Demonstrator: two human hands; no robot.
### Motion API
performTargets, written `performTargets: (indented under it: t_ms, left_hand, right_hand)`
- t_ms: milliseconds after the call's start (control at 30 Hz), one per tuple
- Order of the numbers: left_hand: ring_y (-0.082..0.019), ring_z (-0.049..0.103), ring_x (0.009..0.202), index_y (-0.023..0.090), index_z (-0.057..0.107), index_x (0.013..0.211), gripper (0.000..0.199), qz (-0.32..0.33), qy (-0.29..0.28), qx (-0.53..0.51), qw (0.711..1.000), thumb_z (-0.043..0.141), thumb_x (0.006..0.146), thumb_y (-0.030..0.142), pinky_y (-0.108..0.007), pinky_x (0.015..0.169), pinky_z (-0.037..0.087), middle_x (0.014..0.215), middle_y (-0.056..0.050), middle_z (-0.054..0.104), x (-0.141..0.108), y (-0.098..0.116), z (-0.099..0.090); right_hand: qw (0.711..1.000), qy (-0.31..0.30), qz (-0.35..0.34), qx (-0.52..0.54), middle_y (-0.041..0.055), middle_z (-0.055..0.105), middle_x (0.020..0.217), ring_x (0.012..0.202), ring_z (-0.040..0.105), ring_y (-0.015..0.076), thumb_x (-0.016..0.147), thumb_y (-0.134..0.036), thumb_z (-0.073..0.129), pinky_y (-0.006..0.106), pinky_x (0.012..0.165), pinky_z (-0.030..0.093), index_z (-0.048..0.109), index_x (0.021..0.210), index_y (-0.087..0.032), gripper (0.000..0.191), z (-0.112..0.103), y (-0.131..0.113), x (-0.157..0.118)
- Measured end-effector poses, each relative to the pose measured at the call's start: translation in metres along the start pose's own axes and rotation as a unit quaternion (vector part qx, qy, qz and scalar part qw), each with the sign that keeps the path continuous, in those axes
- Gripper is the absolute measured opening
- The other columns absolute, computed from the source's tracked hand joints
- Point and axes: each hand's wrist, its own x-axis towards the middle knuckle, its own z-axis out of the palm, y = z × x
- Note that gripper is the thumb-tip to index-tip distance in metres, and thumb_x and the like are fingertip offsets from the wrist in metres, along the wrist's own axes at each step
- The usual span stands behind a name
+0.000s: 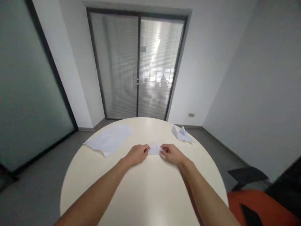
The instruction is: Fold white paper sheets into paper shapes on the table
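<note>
A small folded piece of white paper (154,149) lies between my two hands over the middle of the table. My left hand (138,153) pinches its left end with thumb and fingers closed. On the other side, my right hand (172,153) grips the right end in the same way. Faint crease lines show on the paper. My fingers cover both of its ends.
The round cream table (145,188) carries flat white paper sheets (110,137) at the left and folded paper shapes (181,134) near its right edge. An orange chair (256,204) with a black armrest (248,175) stands at the lower right.
</note>
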Motion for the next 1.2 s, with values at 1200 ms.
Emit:
performTargets:
  t_ms: [1200]
  left_hand:
    - [-0.021, 0.059, 0.118, 0.022, 0.073, 0.112, 0.037, 0.117, 0.016, 0.003, 0.993, 0.051, 0.089, 0.005, -0.037, 0.106, 0.045, 0.128, -0.004, 0.068, 0.000, -0.007, 0.021]
  right_hand:
    - [0.981, -0.027, -0.140, -0.132, 0.0106, 0.052, 0.148, 0.139, 0.044, 0.0233, 0.097, -0.021, 0.038, 0.046, 0.119, 0.030, 0.052, 0.144, -0.018, 0.050, 0.021, -0.008, 0.005]
